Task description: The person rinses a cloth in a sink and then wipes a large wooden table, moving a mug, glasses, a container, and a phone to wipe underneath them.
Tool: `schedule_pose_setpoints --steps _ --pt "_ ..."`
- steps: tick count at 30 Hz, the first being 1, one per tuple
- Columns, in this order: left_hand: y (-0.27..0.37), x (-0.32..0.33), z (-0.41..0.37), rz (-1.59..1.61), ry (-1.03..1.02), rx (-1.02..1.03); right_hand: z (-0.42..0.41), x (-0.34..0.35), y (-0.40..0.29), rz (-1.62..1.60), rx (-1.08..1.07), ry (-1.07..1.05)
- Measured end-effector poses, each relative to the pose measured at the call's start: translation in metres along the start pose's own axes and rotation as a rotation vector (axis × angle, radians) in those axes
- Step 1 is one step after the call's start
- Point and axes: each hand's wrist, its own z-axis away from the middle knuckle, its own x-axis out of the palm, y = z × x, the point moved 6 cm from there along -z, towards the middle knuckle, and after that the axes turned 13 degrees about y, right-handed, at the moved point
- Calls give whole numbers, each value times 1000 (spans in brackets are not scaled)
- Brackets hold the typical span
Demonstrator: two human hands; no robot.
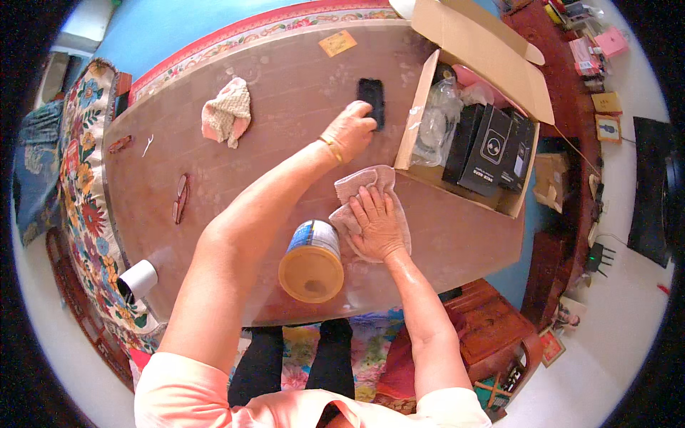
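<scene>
My left hand (350,131), with a yellow bangle at its wrist, has its curled fingers at the near left edge of a black smartphone (378,101) and grips that edge. My right hand (379,224) presses down on a folded pink towel cloth (400,214), pinning it to the brown table (257,176). Just left of this cloth is a can with a yellowish lid (310,274) and a blue-and-white printed side. An open cardboard box (420,115) stands right of both hands, holding black printed cartons (489,150) and a clear plastic bag (436,125).
Farther left lie a crumpled cream-and-pink cloth (229,112), eyeglasses (181,198), a small white forked item (148,144) and a reddish-brown item (120,144). A white cylinder (138,280) is at the left edge. An orange card (337,43) lies at the back. A wooden stool (492,321) is lower right.
</scene>
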Motion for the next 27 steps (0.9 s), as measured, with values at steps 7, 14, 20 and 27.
schedule_pose_setpoints --steps 7,14,20,27 --pt "-7 -63 16 -381 164 -95 3 8 0 -41 55 -33" --pt "-147 -173 144 -662 181 -455 -47 22 -12 -113 -35 51" --pt "-4 -138 115 -246 186 -210 -66 34 -17 -32 -84 28" --pt "-4 -116 172 -476 194 -187 -88 48 -49 -73 -350 -133"
